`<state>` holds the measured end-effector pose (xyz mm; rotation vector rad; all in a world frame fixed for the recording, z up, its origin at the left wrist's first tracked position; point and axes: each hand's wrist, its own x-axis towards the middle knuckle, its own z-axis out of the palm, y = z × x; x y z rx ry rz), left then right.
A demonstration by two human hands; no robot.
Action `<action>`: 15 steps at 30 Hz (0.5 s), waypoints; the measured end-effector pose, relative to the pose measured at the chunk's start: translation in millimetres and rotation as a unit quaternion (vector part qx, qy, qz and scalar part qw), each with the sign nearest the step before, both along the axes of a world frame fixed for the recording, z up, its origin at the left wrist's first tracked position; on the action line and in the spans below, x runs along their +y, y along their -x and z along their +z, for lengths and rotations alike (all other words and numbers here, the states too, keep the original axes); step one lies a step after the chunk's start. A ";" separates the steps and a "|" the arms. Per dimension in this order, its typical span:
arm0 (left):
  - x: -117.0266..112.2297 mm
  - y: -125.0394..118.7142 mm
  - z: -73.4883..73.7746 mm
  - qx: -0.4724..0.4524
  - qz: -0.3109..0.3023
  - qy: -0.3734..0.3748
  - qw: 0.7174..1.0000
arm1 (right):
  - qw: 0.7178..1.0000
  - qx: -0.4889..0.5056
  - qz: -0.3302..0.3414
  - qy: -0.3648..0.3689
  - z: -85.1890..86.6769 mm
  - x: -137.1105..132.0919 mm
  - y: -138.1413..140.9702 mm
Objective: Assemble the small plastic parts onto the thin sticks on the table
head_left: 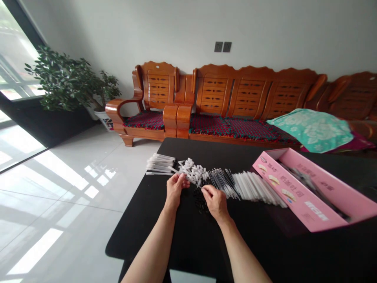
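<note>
My left hand (176, 188) is closed around a slim whitish pen tube (191, 180) that slants across in front of me. The fingertips of my right hand (216, 200) are pinched at the tube's right end; whatever they hold there is too small to name. Just beyond my hands lies a heap of short white pieces (193, 168). Small black pieces (200, 200) are scattered between my hands. To the right are a row of thin dark pen refills (222, 181) and a row of translucent white tubes (256, 188). More whitish pens with dark insides (160, 163) are stacked at left.
Everything lies on a black table (141, 220). A long pink box (297, 200) with dark contents stands at right. Behind the table are a wooden sofa (250, 90) and a turquoise cloth (315, 127). A potted plant (70, 80) stands by the window at left.
</note>
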<state>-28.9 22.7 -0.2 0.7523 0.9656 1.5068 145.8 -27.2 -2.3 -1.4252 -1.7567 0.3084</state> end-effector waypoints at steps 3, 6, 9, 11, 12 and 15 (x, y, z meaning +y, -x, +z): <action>7.1 12.3 -2.3 -0.059 0.112 0.008 0.992 | 0.999 0.025 -0.039 -0.001 0.5 0.9 -14.2; 9.9 20.6 -1.6 -0.092 0.174 0.012 0.980 | 0.992 0.041 -0.115 -0.026 0.5 3.1 -30.3; 7.1 19.8 0.3 -0.071 0.145 -0.002 0.987 | 0.970 0.022 -0.236 -0.051 -0.4 4.7 -45.9; 4.3 16.3 1.1 -0.045 0.100 -0.016 0.994 | 0.945 -0.017 -0.325 -0.042 -1.0 4.2 -57.0; 3.3 14.4 1.4 -0.033 0.081 -0.021 0.996 | 0.932 -0.038 -0.360 -0.032 -1.1 3.6 -62.9; 1.7 9.8 2.1 -0.014 0.041 -0.025 0.999 | 0.914 -0.083 -0.398 -0.003 -0.8 1.3 -78.9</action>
